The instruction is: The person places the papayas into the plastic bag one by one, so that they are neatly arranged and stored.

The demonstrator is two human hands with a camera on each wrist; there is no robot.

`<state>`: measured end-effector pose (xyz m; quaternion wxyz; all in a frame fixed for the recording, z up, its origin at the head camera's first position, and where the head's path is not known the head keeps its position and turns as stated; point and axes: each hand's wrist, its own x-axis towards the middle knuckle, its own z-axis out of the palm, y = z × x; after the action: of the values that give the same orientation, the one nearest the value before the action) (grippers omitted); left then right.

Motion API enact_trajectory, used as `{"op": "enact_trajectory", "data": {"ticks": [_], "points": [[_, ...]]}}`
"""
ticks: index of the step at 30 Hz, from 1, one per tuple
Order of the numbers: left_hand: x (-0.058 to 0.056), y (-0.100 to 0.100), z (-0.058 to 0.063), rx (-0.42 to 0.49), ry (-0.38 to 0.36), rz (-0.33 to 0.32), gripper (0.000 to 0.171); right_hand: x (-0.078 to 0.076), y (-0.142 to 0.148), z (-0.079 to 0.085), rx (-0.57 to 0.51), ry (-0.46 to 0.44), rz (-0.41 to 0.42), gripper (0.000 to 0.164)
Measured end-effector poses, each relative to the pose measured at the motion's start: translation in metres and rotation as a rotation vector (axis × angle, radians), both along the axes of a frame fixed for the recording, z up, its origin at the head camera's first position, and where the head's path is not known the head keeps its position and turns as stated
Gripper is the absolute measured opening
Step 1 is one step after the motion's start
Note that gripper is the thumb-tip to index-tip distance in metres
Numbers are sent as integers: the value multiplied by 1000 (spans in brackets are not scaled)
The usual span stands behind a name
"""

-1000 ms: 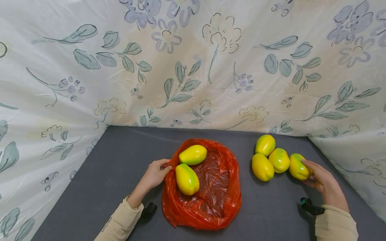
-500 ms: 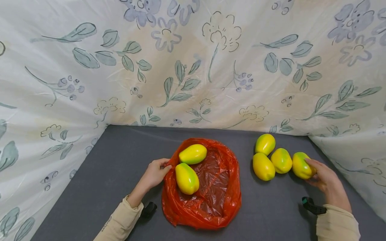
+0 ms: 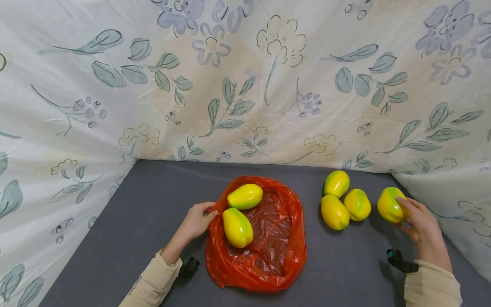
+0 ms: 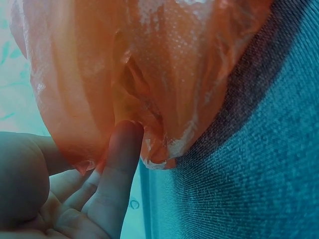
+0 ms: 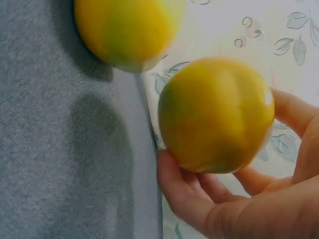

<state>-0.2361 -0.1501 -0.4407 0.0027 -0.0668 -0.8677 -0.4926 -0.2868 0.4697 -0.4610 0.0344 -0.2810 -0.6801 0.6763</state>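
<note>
My right hand holds a yellow-green papaya between thumb and fingers, raised off the dark cloth. In the right wrist view, fingers curl around this papaya, and its shadow lies apart from it. An open red plastic bag stands in the middle, its rim rolled outward. Inside lie two papayas, one at the back and one in front. My left hand pinches the bag's left rim. In the left wrist view, thumb and fingers grip the thin plastic.
Three more papayas rest close together right of the bag: one at the back, one in front and one at the right. A flower-patterned cloth encloses the dark surface at the back and sides.
My right hand has drawn its papaya rightward, away from the other three, and lifted it off the surface. My left hand has kept its hold on the bag's rim.
</note>
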Motion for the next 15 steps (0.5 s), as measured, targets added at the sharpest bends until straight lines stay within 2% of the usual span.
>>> {"op": "enact_trajectory", "data": {"ticks": [4,5,6,9,13,15], "points": [[0,0,0,2,-4,3,24,1,-10,9,-48,48,14,95],[0,0,0,2,-4,3,24,4,-18,16,-48,52,19,92],[0,0,0,0,-3,3,24,6,-27,24,-52,55,24,93],[1,0,1,-2,2,3,24,6,-38,30,-56,92,69,94],[0,0,1,-3,6,1,24,11,-61,45,-12,120,129,94],[0,0,1,-4,7,0,24,21,-81,62,8,126,151,92]]}}
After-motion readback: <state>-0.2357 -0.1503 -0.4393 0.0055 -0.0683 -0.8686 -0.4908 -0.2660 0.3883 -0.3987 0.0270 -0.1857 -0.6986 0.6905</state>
